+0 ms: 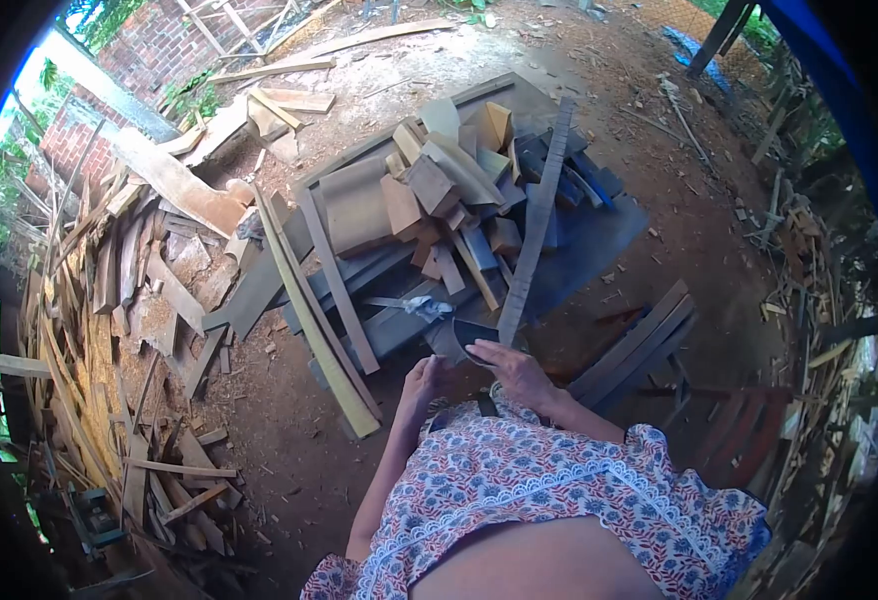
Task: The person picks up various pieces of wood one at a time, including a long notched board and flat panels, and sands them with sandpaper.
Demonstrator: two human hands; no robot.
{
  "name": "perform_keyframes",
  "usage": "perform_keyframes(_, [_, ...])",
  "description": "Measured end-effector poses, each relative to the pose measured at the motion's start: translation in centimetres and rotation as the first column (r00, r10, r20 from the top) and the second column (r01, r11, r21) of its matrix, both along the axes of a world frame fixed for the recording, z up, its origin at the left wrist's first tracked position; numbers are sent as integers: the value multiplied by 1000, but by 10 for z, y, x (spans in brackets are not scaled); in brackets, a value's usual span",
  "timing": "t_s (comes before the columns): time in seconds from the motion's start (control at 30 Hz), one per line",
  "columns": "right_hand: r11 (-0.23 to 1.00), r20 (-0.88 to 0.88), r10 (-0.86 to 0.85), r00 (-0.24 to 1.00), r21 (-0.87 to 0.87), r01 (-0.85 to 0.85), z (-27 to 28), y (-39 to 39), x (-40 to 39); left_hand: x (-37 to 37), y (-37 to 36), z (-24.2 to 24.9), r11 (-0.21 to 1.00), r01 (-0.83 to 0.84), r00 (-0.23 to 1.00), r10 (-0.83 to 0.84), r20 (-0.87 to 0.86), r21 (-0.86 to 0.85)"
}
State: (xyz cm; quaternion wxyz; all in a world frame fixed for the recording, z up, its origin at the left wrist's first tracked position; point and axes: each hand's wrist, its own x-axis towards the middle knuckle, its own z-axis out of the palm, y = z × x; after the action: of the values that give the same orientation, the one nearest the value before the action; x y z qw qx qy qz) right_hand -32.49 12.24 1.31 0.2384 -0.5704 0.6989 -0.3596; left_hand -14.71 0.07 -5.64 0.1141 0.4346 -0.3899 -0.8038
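Just in front of my body, a small curved sheet [475, 334], dark on one face and greyer at its left side, looks like sandpaper. My left hand [425, 382] is closed at the sheet's left lower edge, fingertips pinched together. From the other side my right hand [519, 374] grips the lower right edge, its fingers pointing left. A crumpled whitish cloth or plastic [427, 307] lies on the bench just beyond the hands. Close by on the right, a long narrow wooden strip [540, 225] slants away over the piled blocks.
Cut wood blocks [429, 188] are heaped on a low work table [589, 262]. A long yellowish strip [311, 318] leans along its left side. Scrap boards [174, 285] cover the ground at left. Stacked planks [634, 345] and a reddish slatted chair [749, 435] stand at right.
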Motion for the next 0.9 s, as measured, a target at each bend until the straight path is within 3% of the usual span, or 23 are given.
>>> perform_keyframes(0.07, [1000, 17, -20, 1000, 19, 20, -2, 5, -37, -23, 6, -24, 997, 24, 998, -20, 54, -78])
perform_keyframes(0.17, [999, 68, -16, 998, 52, 13, -10, 7, -95, -51, 15, -59, 964, 176, 955, -119, 272, -199])
perform_keyframes(0.33, [999, 26, -32, 999, 26, 32, -26, -9, -177, -96, 33, -64, 955, 102, 926, 11, 377, -278])
perform_keyframes(0.4, [1000, 68, 21, 998, 18, -22, -18, -20, -201, -111, 38, -59, 956, 14, 918, 103, 382, -293])
perform_keyframes(0.53, [991, -16, 135, 991, -19, -136, -18, -43, -231, -129, 41, -28, 933, -98, 879, 244, 409, -347])
perform_keyframes(0.6, [983, -3, 185, 983, -17, -185, -12, -54, -236, -129, 44, -22, 926, -95, 862, 260, 436, -364])
perform_keyframes(0.73, [976, 31, 220, 975, -14, -219, -1, -68, -225, -118, 41, -18, 919, -204, 858, 334, 390, -338])
perform_keyframes(0.8, [979, 58, 205, 977, 11, -206, 0, -68, -215, -108, 20, -31, 890, -209, 881, 351, 316, -406])
perform_keyframes(0.83, [979, 49, 205, 978, 11, -206, 0, -65, -209, -103, 1, -39, 925, -286, 921, 337, 194, -250])
perform_keyframes(0.87, [980, 64, 197, 978, 21, -198, 2, -62, -203, -102, -11, -47, 925, -288, 924, 337, 181, -249])
perform_keyframes(0.9, [980, 70, 192, 979, 29, -194, 4, -60, -199, -114, -30, -22, 918, -347, 907, 380, 182, -190])
